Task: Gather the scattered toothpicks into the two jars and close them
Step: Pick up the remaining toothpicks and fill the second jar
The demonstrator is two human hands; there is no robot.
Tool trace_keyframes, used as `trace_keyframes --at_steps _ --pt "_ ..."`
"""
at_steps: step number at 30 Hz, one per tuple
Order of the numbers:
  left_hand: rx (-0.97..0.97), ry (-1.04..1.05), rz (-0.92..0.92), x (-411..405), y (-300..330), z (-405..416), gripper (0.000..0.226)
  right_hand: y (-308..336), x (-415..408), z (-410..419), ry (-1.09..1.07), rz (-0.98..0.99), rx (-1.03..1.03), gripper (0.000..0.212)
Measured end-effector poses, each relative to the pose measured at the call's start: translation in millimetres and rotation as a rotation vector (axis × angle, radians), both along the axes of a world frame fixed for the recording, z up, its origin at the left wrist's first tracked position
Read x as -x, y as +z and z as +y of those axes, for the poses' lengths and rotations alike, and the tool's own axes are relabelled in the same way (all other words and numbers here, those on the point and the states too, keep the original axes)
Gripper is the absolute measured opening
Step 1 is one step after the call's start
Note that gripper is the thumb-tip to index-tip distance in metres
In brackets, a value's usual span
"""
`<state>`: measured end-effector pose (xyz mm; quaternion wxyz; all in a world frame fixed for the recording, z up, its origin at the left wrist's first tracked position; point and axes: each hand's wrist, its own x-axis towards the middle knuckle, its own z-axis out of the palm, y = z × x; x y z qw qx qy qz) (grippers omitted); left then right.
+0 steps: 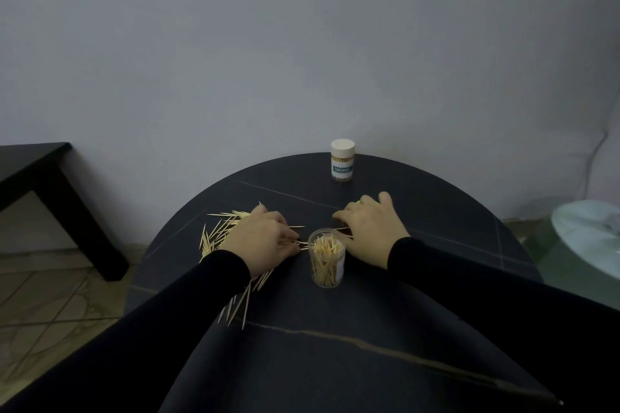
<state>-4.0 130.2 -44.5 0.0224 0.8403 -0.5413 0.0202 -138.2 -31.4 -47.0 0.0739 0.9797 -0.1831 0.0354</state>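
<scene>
Midway through gathering. Open jar (326, 258) upright near the table's (436, 211) middle, partly filled. Capped jar (342, 160) at the far edge, apparently done. Loose toothpicks (219, 232) heaped toward the left edge, partly under the left hand (263, 241), fingers curled round a few sticks just beside the open jar. Right hand (370, 228) laid palm down, fingers bent over sticks; actual grip impossible to tell. Next, probably: lift the pinched bundle, align, drop into the open mouth without tipping.
</scene>
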Motion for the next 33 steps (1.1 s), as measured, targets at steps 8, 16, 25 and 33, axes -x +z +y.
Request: trace_keyframes --at_steps 8,16,25,33 --pt "-0.095 0.084 -0.046 -6.7 5.9 11.7 0.048 0.0 1.6 4.6 0.006 -0.026 -0.112 0.036" --pt "-0.03 0.042 -0.033 -5.2 -0.4 4.2 0.035 6.5 -11.2 5.3 0.049 -0.028 -0.158 0.028" --pt "0.118 -0.057 -0.002 3.9 -7.6 -10.7 0.032 6.1 -20.2 -3.7 0.075 -0.051 -0.196 0.03" --pt "-0.054 0.049 0.083 -15.5 8.8 6.6 0.054 5.4 -26.1 3.2 0.189 0.079 -0.095 0.044"
